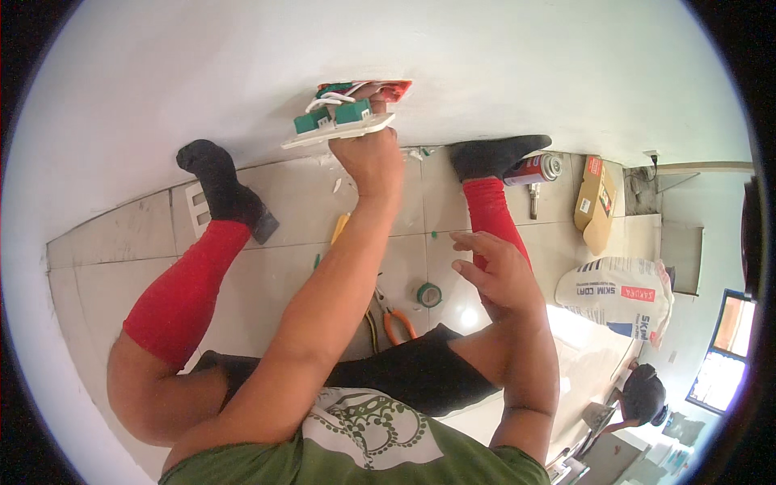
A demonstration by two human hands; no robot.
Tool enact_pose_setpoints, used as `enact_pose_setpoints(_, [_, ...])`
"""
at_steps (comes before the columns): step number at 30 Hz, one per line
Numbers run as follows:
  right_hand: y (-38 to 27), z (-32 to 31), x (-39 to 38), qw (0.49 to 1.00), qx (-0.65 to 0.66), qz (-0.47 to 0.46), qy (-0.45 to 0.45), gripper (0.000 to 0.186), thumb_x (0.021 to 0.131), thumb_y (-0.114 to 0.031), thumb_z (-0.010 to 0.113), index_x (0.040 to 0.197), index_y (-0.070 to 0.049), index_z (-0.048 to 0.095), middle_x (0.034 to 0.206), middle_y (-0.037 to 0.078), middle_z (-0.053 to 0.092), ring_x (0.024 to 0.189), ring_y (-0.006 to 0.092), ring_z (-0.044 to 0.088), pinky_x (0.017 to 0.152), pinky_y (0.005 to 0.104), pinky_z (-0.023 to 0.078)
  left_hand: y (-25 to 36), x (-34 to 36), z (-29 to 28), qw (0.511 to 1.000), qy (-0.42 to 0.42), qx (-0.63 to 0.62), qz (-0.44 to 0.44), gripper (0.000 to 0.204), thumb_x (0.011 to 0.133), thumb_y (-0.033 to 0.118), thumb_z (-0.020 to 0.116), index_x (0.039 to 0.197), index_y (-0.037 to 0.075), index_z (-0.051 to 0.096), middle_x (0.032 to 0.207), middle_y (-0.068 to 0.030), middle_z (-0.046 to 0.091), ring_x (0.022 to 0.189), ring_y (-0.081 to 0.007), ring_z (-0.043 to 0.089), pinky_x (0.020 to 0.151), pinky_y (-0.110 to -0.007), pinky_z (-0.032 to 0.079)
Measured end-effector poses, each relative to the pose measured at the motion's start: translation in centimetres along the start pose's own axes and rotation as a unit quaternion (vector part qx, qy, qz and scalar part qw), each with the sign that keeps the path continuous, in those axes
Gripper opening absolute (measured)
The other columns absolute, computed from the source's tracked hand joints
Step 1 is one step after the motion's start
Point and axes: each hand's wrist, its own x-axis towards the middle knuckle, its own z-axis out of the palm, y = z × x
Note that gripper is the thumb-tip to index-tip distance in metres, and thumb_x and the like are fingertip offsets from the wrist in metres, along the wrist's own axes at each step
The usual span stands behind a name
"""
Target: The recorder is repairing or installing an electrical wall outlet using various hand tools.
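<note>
My left hand (368, 162) is closed on a white socket plate (301, 141), gripping it from below in front of the wall. Green socket modules (352, 111) sit on the plate's back, facing up. White wires (327, 99) run from them into an orange wall box (397, 89) set in the wall. One finger reaches up behind the plate, near the wires. Over my right shin, my right hand (505, 271) hovers with thumb and fingers apart and nothing in it.
Between my legs lie orange-handled pliers (396, 326), a green tape roll (428, 295) and a yellow-handled tool (340, 229). A spray can (533, 170), a cardboard box (596, 202) and a white sack (618, 295) are at right. Another person (643, 396) crouches farther right.
</note>
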Motion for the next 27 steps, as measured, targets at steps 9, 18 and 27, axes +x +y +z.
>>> enact_pose_setpoints(9, [0.2, -0.2, -0.2, 1.000, -0.010, -0.014, 0.006, 0.044, 0.086, -0.018, 0.072, 0.127, -0.004, 0.066, 0.114, 0.017, 0.071, 0.106, 0.0322, 0.068, 0.092, 0.0394, 0.052, -0.3, 0.1, 0.7, 0.999, -0.026, -0.006, 0.024, 0.003, 0.094, 0.005, 0.068, 0.092, 0.002, 0.069, 0.079, -0.0004, 0.065, 0.051, -0.0047, 0.038, 0.042, -0.025, 0.028])
enact_pose_setpoints(18, [0.5, -0.5, -0.9, 1.000, -0.025, -0.015, 0.011, 0.044, 0.086, -0.021, 0.072, 0.125, -0.002, 0.066, 0.112, 0.016, 0.071, 0.103, 0.0316, 0.068, 0.089, 0.0396, 0.052, 0.0, -0.1, 0.9, 1.000, 0.004, 0.019, 0.013, 0.005, 0.093, 0.006, 0.067, 0.093, 0.003, 0.071, 0.085, -0.0012, 0.068, 0.054, -0.0078, 0.046, 0.042, -0.024, 0.032])
enact_pose_setpoints(27, [1.4, -0.8, -1.6, 0.999, -0.017, -0.032, 0.033, 0.043, 0.090, -0.029, 0.070, 0.129, -0.010, 0.066, 0.111, 0.013, 0.071, 0.103, 0.0333, 0.068, 0.089, 0.0440, 0.054, -0.1, 0.2, 1.1, 0.998, 0.034, 0.043, 0.023, 0.008, 0.090, 0.006, 0.067, 0.093, 0.003, 0.073, 0.080, -0.0010, 0.068, 0.054, -0.0072, 0.048, 0.039, -0.024, 0.029])
